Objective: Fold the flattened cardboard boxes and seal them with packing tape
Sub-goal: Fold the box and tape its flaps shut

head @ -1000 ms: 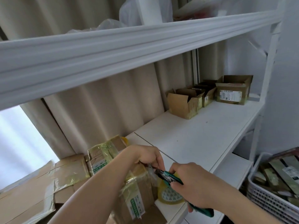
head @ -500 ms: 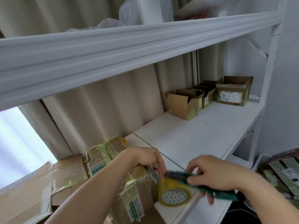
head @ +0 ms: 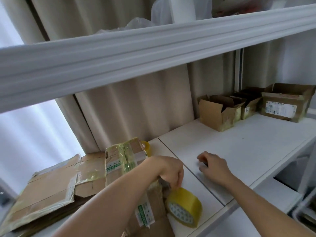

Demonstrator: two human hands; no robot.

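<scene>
A cardboard box (head: 122,159) wrapped in yellowish tape with green-and-white labels stands at the shelf's near left. A yellow tape roll (head: 185,206) lies on its side against the box's right face. My left hand (head: 171,171) reaches over the box, its fingertips pinching down at the box's edge just above the roll. My right hand (head: 212,166) rests on the white shelf (head: 248,147) to the right, blurred, fingers curled. A small dark piece shows between them, and the green-handled scissors are otherwise hidden. Flattened cardboard boxes (head: 51,190) lie stacked at the left.
Open cardboard boxes (head: 218,113) and a larger labelled box (head: 287,105) stand at the shelf's far right. A thick white upper shelf beam (head: 153,48) crosses overhead. A second tape roll (head: 147,148) peeks from behind the taped box. A white basket (head: 304,211) sits low right.
My right hand carried the green-handled scissors away from the tape, up and right onto the shelf. The tape roll dropped onto its side by the box. My left hand stayed at the box.
</scene>
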